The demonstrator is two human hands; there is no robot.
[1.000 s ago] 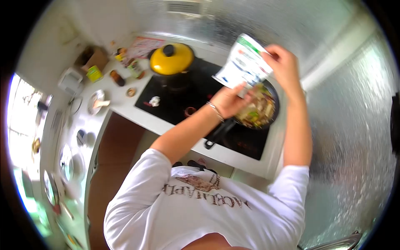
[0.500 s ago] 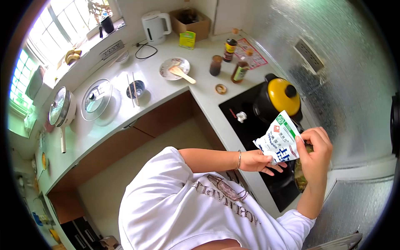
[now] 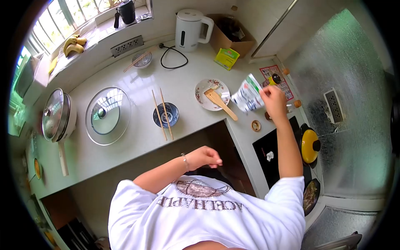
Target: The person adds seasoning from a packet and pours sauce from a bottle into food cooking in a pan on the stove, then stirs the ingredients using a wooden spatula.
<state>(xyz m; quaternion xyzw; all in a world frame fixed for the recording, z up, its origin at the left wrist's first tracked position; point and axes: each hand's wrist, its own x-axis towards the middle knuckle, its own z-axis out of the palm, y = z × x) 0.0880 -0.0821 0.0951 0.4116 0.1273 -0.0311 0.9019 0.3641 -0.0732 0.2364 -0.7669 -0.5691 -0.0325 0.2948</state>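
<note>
My right hand point(image 3: 275, 101) grips a white, blue and green salt bag point(image 3: 248, 96) by its upper edge. The bag tilts above the counter, beside a floral plate point(image 3: 201, 96) that holds a wooden spatula point(image 3: 216, 101). Sauce bottles stand behind this hand, partly hidden by it. My left hand point(image 3: 204, 158), with a bracelet at the wrist, is in front of my shirt with its fingers curled in. Nothing shows in it, and it touches nothing. A blue patterned bowl point(image 3: 170, 113) with chopsticks across it is the nearest dish.
On the right, a black cooktop point(image 3: 266, 143) carries a yellow-lidded pot point(image 3: 309, 146) and a pan of food point(image 3: 311, 196). A kettle point(image 3: 189, 31), a cardboard box point(image 3: 233, 37) and a yellow packet point(image 3: 227, 58) stand at the back. A glass lid point(image 3: 107, 125) and a lidded pan point(image 3: 62, 114) are left.
My right hand has carried the salt bag from over the cooktop toward the counter behind the plate. My left hand has come away from the bag and closed. The view has turned left.
</note>
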